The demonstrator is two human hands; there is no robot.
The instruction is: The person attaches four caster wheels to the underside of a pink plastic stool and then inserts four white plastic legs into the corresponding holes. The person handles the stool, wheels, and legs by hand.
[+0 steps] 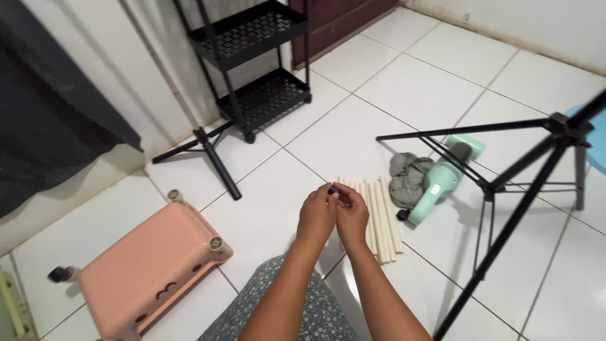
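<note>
My left hand and my right hand meet in front of me, fingertips pinched together on a small black wheel-like part. Directly beyond them several cream plastic tubes lie side by side on the white tile floor. To my left a pink plastic tray lies upside down, with a caster on one corner post and bare posts at two other corners.
A mint green handheld appliance and a grey cloth lie beside the tubes. A black tripod stands at right, another tripod's legs at left. A black rolling shelf cart stands by the wall. A dark cloth hangs at left.
</note>
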